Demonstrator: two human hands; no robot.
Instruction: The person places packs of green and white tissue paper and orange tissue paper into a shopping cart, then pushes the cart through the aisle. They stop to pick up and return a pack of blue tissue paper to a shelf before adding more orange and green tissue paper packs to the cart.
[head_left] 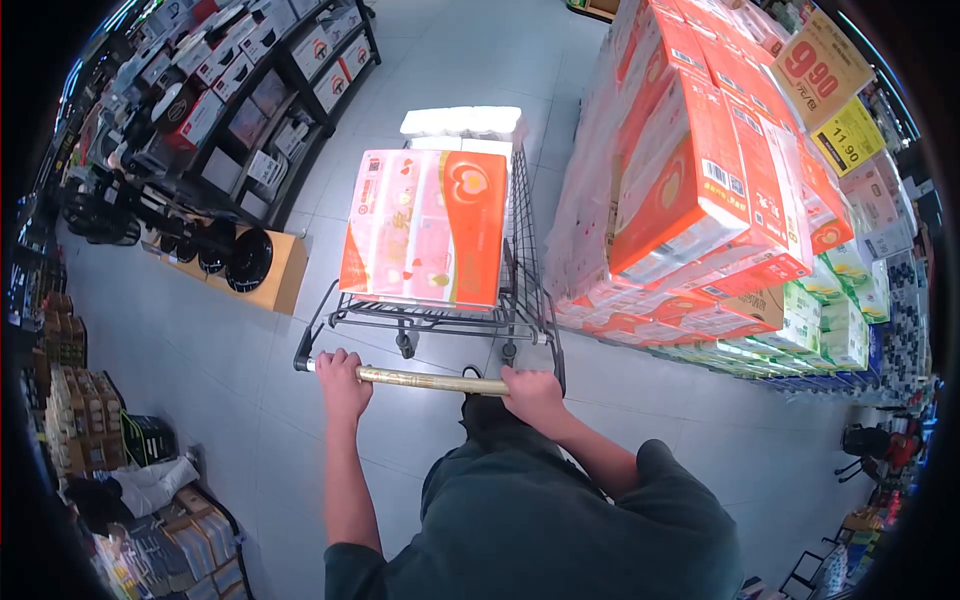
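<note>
Just left of a tall stack of orange packs [700, 180], the shopping cart [527, 240] stands on the grey tiled floor [450, 50], directly ahead of the person. Its handle bar [430, 380] lies crosswise nearest the body. The left hand [343, 378] has its fingers curled closed over one end and the right hand [530, 390] over the other. The cart's black wire basket holds a big, soft, rectangular tissue pack [425, 225] in glossy pink and orange wrap. A white bundle of rolls [463, 122] lies beyond it. The bar is a slim, shiny, golden tube.
</note>
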